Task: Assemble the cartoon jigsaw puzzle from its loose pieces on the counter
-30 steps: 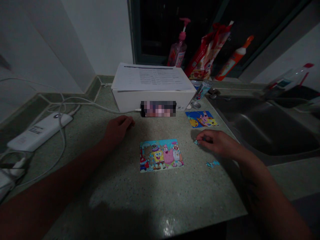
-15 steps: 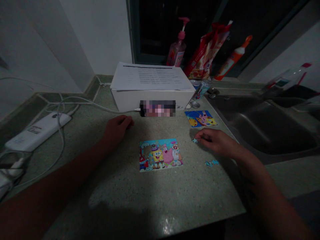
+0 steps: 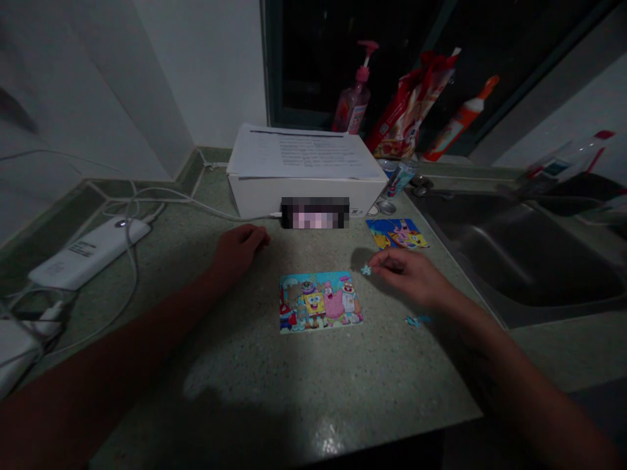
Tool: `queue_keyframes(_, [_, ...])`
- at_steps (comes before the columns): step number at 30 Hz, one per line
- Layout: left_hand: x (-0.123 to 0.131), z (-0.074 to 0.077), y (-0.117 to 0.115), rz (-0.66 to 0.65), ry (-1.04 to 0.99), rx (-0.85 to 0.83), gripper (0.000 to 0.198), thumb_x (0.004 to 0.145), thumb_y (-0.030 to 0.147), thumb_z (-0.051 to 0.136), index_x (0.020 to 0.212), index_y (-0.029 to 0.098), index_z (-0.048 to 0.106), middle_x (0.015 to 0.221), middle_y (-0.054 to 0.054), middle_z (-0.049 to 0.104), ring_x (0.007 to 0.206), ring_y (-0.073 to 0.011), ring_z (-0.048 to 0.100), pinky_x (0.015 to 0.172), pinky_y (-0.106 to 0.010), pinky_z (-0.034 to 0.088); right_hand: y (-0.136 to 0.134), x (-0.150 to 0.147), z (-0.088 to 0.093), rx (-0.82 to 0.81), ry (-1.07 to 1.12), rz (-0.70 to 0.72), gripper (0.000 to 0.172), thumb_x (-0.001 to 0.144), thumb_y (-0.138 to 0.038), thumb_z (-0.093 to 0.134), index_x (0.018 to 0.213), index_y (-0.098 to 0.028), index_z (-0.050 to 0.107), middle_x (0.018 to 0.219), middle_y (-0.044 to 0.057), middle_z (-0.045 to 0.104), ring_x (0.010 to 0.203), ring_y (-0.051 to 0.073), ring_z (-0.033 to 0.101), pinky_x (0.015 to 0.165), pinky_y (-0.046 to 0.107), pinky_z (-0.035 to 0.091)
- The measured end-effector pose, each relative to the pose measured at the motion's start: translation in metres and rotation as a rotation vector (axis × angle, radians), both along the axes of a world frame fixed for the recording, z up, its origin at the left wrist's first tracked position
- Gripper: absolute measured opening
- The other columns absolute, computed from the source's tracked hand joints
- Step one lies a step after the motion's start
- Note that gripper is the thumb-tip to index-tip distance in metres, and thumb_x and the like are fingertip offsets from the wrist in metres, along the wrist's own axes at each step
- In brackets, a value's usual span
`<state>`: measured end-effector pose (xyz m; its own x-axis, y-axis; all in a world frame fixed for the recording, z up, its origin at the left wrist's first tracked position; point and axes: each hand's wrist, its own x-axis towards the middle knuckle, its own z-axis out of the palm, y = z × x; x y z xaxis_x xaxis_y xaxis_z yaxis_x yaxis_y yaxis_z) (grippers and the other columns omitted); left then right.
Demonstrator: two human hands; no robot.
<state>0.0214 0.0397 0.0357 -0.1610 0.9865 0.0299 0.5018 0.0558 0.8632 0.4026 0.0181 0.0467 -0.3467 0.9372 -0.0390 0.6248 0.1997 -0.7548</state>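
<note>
My right hand pinches a small light-blue jigsaw piece between its fingertips, just beyond the upper right corner of an assembled cartoon jigsaw puzzle. My left hand rests loosely curled on the speckled green countertop, holding nothing, above the puzzle's upper left side. A few joined light-blue pieces lie below my right wrist. A smaller cartoon picture card lies beyond my right hand.
A white box topped with printed paper stands at the back, with a blurred phone charging against it. A white power bank and cables lie left. A steel sink lies right, with several bottles and a can behind.
My right hand has moved left with the light-blue piece, closer to the assembled puzzle. My left hand has stayed in about the same place.
</note>
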Motion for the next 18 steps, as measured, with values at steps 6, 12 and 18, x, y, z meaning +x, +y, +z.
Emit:
queue_keyframes(6, [-0.002, -0.004, 0.002, -0.017, -0.024, -0.001, 0.034, 0.090, 0.050, 0.059, 0.071, 0.025, 0.071, 0.074, -0.003, 0.075, 0.076, -0.0232, 0.070, 0.075, -0.035, 0.053, -0.001, -0.048, 0.013, -0.051, 0.090, 0.123, 0.014, 0.092, -0.035, 0.070, 0.101, -0.025, 0.075, 0.093, 0.005, 0.077, 0.080, 0.021, 0.069, 0.072, 0.035, 0.055])
queue_keyframes(12, [-0.002, -0.007, 0.002, -0.044, -0.025, 0.023, 0.035, 0.091, 0.051, 0.057, 0.072, 0.025, 0.070, 0.075, -0.004, 0.075, 0.077, -0.0243, 0.070, 0.074, -0.036, 0.052, 0.004, -0.098, 0.004, -0.080, 0.094, 0.214, 0.012, 0.090, -0.016, 0.066, 0.094, -0.023, 0.074, 0.090, 0.004, 0.077, 0.080, 0.019, 0.069, 0.072, 0.033, 0.054])
queue_keyframes(18, [-0.003, -0.009, 0.003, -0.036, -0.016, 0.014, 0.035, 0.093, 0.050, 0.057, 0.070, 0.026, 0.069, 0.073, -0.004, 0.074, 0.076, -0.0248, 0.070, 0.074, -0.037, 0.052, 0.004, -0.131, -0.012, -0.071, 0.094, 0.264, 0.017, 0.088, -0.008, 0.064, 0.093, -0.020, 0.075, 0.090, 0.002, 0.076, 0.080, 0.016, 0.069, 0.076, 0.031, 0.053])
